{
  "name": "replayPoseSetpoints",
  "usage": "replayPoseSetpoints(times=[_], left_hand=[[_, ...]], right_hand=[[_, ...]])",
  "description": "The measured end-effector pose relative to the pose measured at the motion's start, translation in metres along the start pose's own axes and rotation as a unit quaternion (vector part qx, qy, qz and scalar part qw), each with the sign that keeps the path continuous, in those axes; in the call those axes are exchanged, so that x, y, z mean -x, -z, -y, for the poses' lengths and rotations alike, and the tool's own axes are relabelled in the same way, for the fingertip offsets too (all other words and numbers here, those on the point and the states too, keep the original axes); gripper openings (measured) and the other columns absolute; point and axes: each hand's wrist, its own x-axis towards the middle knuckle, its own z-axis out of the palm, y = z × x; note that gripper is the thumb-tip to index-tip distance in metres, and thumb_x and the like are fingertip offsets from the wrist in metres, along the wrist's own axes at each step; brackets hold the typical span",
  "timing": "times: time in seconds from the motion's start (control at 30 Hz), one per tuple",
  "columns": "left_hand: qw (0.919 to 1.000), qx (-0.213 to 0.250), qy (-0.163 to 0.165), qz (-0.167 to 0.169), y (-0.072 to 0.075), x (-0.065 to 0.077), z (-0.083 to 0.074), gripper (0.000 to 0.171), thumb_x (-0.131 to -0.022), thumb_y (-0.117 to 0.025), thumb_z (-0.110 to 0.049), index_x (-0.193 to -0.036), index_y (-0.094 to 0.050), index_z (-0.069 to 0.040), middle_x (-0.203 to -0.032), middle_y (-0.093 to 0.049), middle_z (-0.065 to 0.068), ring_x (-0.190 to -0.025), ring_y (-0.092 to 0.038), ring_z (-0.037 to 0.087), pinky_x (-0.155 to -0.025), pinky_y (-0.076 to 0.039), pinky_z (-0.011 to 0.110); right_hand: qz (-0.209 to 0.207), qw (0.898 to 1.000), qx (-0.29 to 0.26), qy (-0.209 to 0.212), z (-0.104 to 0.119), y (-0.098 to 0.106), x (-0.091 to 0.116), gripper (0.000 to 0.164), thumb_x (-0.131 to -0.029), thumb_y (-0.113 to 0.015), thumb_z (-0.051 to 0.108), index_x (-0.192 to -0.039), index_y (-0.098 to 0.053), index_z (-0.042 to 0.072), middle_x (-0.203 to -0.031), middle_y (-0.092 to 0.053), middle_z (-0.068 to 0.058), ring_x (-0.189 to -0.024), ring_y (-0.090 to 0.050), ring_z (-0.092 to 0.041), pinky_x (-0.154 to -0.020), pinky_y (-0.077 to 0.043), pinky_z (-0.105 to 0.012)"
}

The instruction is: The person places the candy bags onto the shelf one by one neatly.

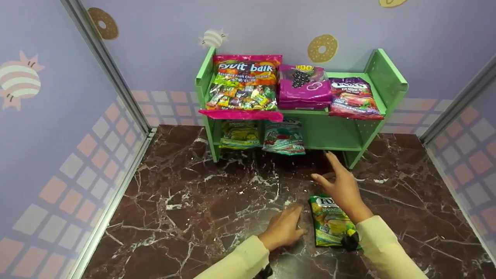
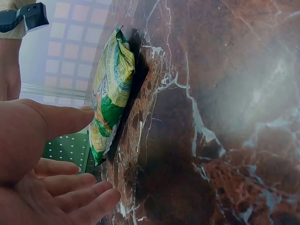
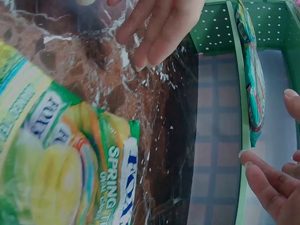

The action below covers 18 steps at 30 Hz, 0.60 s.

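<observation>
We see the green-yellow Fox's Spring candy bag point(image 1: 330, 224) flat on the marble tabletop point(image 1: 193, 201), long axis running toward the green shelf point(image 1: 329, 131). Right hand point(image 1: 343, 190) hovers over its far end, fingers spread, nearer. Left hand point(image 1: 285, 228) rests just left, fingers relaxed, holding nothing.

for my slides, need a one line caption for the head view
Two open hands, left hand and right hand, hover over a green candy bag before a green shelf.

Green shelf point(image 1: 387, 83) on marble top point(image 1: 193, 201): 3 candy bags point(image 1: 245, 86) up, 2 below.
</observation>
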Motion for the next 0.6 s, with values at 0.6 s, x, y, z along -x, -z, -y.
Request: replayPoseSetpoints(times=[0.6], left_hand=[[0.9958, 0.022, 0.019, 0.086, -0.008, -0.006, -0.014, 0.095, -0.077, -0.074, -0.055, -0.151, -0.033, -0.011, -0.153, -0.04, 0.007, -0.138, -0.044, 0.023, -0.108, -0.043, 0.036]], right_hand=[[0.007, 0.998, 0.03, -0.051, -0.034, 0.004, 0.04, 0.084, -0.087, -0.062, 0.056, -0.154, -0.028, 0.019, -0.136, -0.054, -0.023, -0.089, -0.064, -0.039, -0.084, -0.05, -0.052]])
